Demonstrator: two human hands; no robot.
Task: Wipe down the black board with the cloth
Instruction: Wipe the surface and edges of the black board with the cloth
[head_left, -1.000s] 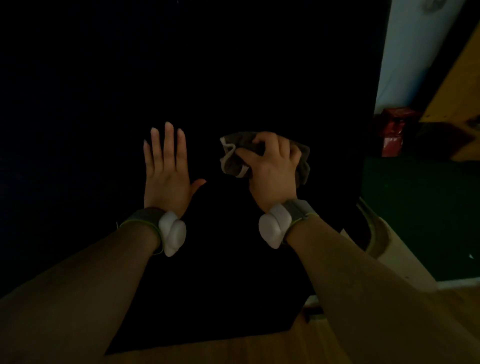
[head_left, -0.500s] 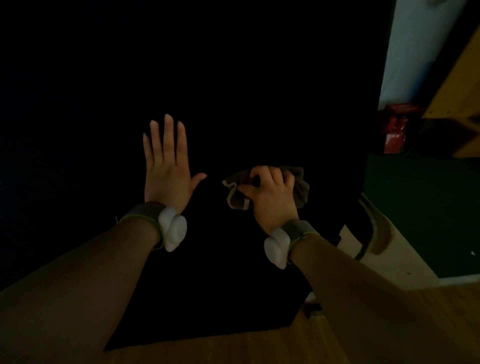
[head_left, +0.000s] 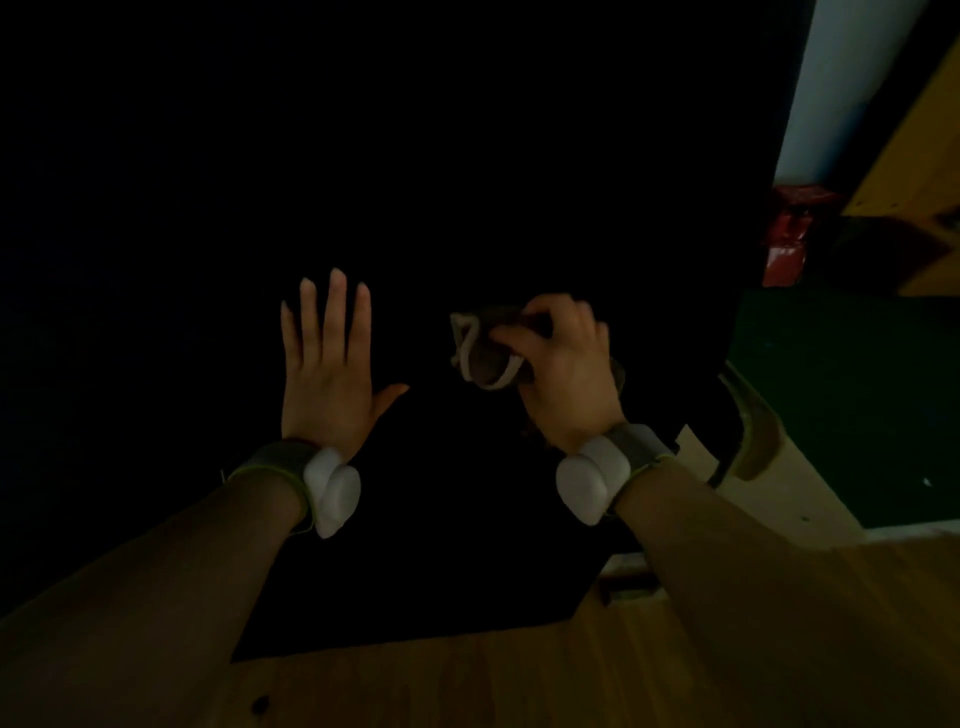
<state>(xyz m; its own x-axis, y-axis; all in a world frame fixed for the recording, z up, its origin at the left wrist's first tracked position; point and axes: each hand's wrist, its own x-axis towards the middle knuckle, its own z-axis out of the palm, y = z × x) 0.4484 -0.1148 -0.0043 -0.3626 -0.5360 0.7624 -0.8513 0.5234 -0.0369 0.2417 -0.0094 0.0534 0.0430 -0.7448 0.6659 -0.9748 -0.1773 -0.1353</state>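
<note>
The scene is very dim, and the black board (head_left: 415, 182) fills most of the view as one dark mass; its top and left edges cannot be made out, and only its lower edge at 6 o'clock and its right edge at 3 o'clock stand out against lighter surroundings. No surface detail, marks or writing can be read anywhere on it.

The left hand (head_left: 327, 379) lies flat against the board at about 8 o'clock of centre, fingers straight and together, thumb spread out, holding nothing. The right hand (head_left: 566, 374), at about 4 o'clock of centre, is clenched around a bunched grey cloth (head_left: 485, 348) with a pale hem, pressed to the board; most of the cloth is hidden under the curled fingers, with only a crumpled part showing to the hand's left. Each wrist carries a grey band with a white device (head_left: 332, 491), bearing no legible label.

A wooden floor (head_left: 467, 686) runs along the bottom. At 3 o'clock a red object (head_left: 787, 244) sits beyond the board's edge, too blurred to identify, above a dark green surface (head_left: 841, 395). A pale strip (head_left: 841, 78) rises at 1 o'clock, cut off by the frame.
</note>
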